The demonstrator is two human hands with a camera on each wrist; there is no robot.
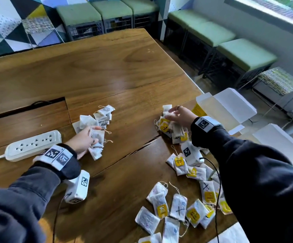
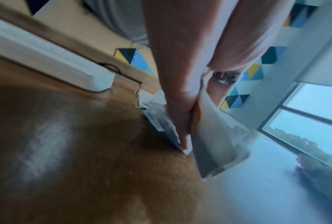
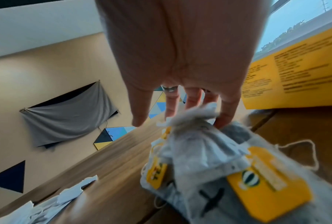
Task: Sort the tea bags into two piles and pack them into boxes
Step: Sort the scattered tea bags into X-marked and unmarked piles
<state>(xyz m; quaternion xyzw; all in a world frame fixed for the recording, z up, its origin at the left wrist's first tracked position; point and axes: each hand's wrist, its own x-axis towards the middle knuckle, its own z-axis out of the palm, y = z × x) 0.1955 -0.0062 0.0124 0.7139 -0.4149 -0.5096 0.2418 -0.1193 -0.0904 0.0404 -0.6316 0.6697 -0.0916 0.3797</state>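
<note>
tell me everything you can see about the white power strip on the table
The power strip is a long white plastic bar with rounded corners, lying flat on the wooden table, angled so its far end points up and right. Its top face shows a row of sockets, none with a plug in it. A white cord leaves its near end toward the left edge of the picture. It sits just left of the left hand, which does not touch it. The left wrist view shows its side as smooth and plain.
</note>
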